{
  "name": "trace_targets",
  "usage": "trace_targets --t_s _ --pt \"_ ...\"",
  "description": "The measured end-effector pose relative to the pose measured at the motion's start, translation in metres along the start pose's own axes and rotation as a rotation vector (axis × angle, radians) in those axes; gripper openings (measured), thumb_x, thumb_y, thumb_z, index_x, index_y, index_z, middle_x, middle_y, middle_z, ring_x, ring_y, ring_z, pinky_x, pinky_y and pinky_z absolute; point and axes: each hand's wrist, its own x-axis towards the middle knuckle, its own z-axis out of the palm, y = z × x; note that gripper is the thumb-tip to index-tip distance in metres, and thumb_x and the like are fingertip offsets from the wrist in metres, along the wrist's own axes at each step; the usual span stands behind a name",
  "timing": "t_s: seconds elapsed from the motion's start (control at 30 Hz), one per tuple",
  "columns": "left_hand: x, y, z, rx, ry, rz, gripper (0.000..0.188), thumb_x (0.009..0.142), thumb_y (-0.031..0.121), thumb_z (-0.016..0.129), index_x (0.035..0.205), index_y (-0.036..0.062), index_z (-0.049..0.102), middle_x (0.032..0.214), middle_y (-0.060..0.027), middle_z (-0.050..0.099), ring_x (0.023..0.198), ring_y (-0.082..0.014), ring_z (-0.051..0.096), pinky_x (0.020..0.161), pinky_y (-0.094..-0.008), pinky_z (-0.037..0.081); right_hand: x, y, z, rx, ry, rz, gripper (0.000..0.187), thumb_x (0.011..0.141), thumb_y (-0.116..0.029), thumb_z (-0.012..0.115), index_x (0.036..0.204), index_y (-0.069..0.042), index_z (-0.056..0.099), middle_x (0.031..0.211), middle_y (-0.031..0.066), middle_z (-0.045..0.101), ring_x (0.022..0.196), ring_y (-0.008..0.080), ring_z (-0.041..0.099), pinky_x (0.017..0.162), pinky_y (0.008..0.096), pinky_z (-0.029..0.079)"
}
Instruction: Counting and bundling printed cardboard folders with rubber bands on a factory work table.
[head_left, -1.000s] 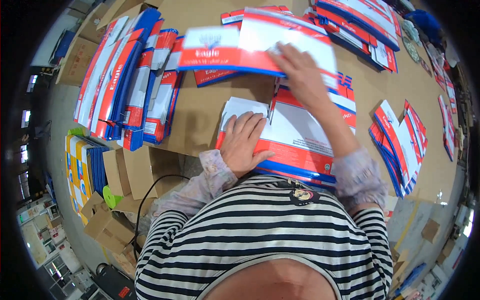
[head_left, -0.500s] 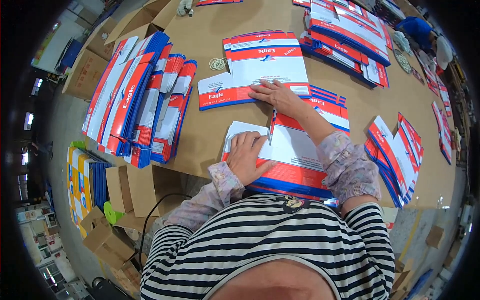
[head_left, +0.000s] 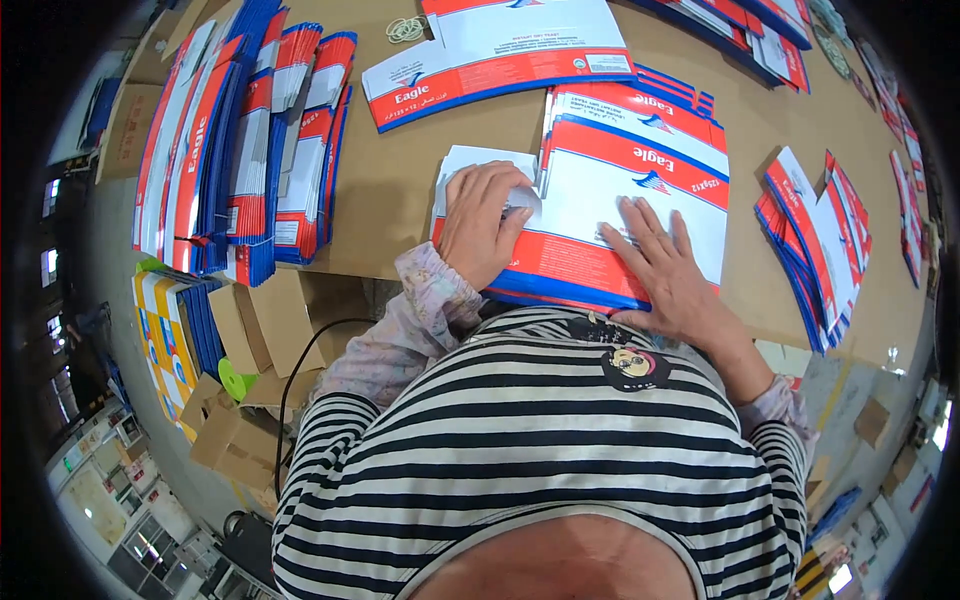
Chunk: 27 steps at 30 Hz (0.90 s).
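A stack of flattened red, white and blue cartons (head_left: 600, 200) lies on the table right in front of my body. My left hand (head_left: 480, 222) is on the left part of the top carton, its fingers curled round a bent-up white flap (head_left: 522, 206) by the notch. My right hand (head_left: 668, 268) rests flat on the printed panel of the same carton, fingers spread. Just beyond, a second stack of the same flat cartons (head_left: 500, 75) lies at an angle, partly overlapping the far edge of the near ones.
Banded bundles of flat cartons (head_left: 215, 140) stand at the left table edge. Pale rubber bands (head_left: 405, 30) lie beyond them. More cartons (head_left: 815, 240) lie fanned at the right. Open brown boxes (head_left: 240, 435) and a black cable (head_left: 290, 400) are below the table's left side.
My right hand has come back from the farther stack to the near one and now lies flat. My left hand has gone from lying flat to curled round the flap. The view has shifted.
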Motion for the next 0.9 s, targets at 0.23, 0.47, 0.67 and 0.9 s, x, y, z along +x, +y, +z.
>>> trace_targets --t_s 0.23,0.47,0.67,0.9 --pt "0.000 0.001 -0.003 0.016 -0.009 0.018 0.023 0.087 0.016 0.061 0.108 0.0060 0.056 0.113 -0.0142 0.060 0.112 -0.0321 0.054 0.106 -0.0448 0.030 -0.012 0.005 0.004 0.034 -0.014 0.036 0.094 0.077 -0.051 0.070 0.152 -0.016 0.026 0.159 0.0122 0.022 0.147 0.0306 0.020 0.117 0.0564 0.019" --pt "0.003 0.013 -0.019 -0.078 0.280 -0.013 0.024 0.089 0.013 0.059 0.111 0.0038 0.056 0.115 -0.0150 0.058 0.114 -0.0301 0.053 0.108 -0.0446 0.031 -0.016 0.001 -0.036 -0.160 0.012 -0.055 0.058 0.092 -0.015 0.053 0.147 -0.008 0.036 0.150 0.0159 0.039 0.138 0.0320 0.038 0.112 0.0482 0.034" --pt "-0.013 0.019 -0.037 -0.229 0.950 0.289 0.037 0.087 0.013 0.061 0.120 -0.0003 0.053 0.130 -0.0191 0.048 0.124 -0.0368 0.044 0.107 -0.0464 0.031 -0.038 0.000 -0.130 -0.017 0.507 0.187 0.051 0.087 0.008 0.050 0.137 -0.005 0.051 0.133 0.0140 0.059 0.119 0.0293 0.060 0.100 0.0378 0.048" --pt "-0.026 0.009 0.000 0.338 -0.126 0.018 0.057 0.086 0.032 0.063 0.132 0.0012 0.049 0.136 -0.0152 0.046 0.130 -0.0350 0.040 0.109 -0.0529 0.024 0.112 0.018 -0.108 -0.193 0.879 -0.304 0.047 0.087 -0.002 0.053 0.133 -0.012 0.056 0.133 0.0081 0.059 0.121 0.0274 0.056 0.100 0.0419 0.045"
